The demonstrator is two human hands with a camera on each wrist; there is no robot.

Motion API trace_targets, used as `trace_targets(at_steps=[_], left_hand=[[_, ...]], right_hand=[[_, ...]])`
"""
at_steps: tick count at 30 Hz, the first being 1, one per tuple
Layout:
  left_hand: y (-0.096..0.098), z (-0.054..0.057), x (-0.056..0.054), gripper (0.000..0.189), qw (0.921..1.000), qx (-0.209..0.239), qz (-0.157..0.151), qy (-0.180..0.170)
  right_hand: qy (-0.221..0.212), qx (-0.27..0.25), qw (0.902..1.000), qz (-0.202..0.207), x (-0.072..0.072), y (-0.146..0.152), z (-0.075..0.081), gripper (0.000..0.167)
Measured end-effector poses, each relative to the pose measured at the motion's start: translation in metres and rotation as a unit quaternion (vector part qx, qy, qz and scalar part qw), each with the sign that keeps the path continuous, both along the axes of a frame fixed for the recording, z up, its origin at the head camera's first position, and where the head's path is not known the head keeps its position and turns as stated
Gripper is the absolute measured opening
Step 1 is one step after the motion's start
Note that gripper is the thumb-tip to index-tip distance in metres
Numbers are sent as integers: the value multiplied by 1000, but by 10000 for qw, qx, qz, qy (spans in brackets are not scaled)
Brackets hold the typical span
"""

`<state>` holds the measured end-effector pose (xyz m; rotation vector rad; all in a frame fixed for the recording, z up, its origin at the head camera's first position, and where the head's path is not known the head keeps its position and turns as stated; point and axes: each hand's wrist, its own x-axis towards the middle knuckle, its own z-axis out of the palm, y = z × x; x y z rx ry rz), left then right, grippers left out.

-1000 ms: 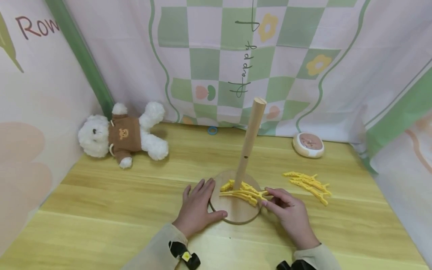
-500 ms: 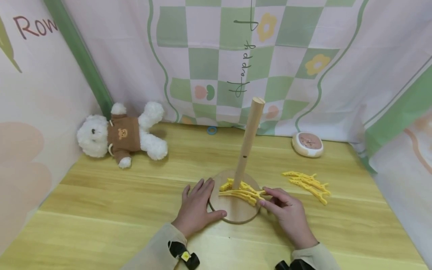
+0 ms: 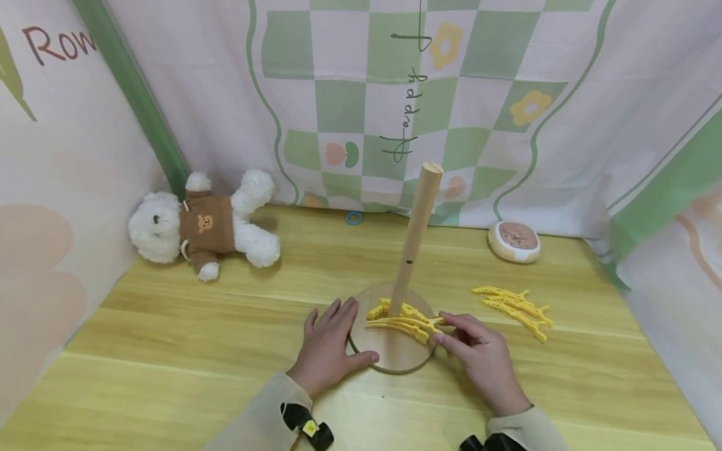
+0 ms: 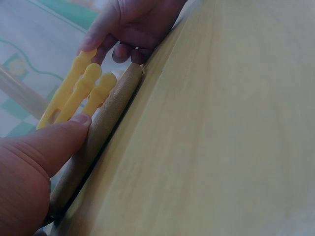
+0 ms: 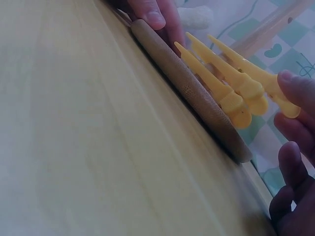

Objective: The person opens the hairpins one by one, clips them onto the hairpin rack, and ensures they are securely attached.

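Observation:
A wooden post (image 3: 417,232) stands on a round wooden base (image 3: 399,360), with several curved, fork-ended yellow plastic pieces stacked around its foot. My left hand (image 3: 329,354) rests on the left edge of the base, fingers spread and thumb near the front rim. Between thumb and fingertips my right hand (image 3: 482,360) pinches the forked right end of the top yellow plastic piece (image 3: 395,322). In the right wrist view that yellow piece (image 5: 256,73) sits above two others in a stack. The far side of the stack is partly hidden behind the post.
More yellow plastic pieces (image 3: 517,307) lie on the table (image 3: 197,357) to the right. A white plush toy in a brown top (image 3: 209,225) lies at the back left. Near the curtain are a small blue ring (image 3: 354,218) and a rounded white device (image 3: 514,242).
The head view has shifted very slightly. Both hands and the yellow pieces keep the same places.

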<state>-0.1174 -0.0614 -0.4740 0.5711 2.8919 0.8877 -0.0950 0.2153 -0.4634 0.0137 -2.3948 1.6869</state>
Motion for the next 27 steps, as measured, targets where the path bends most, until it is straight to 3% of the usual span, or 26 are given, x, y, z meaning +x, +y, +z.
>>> trace_targets(at_steps=[27], left_hand=[[0, -2, -1, 102, 10000, -14, 4, 42]], right_hand=[[318, 227, 9990, 209, -3, -2, -3, 35]])
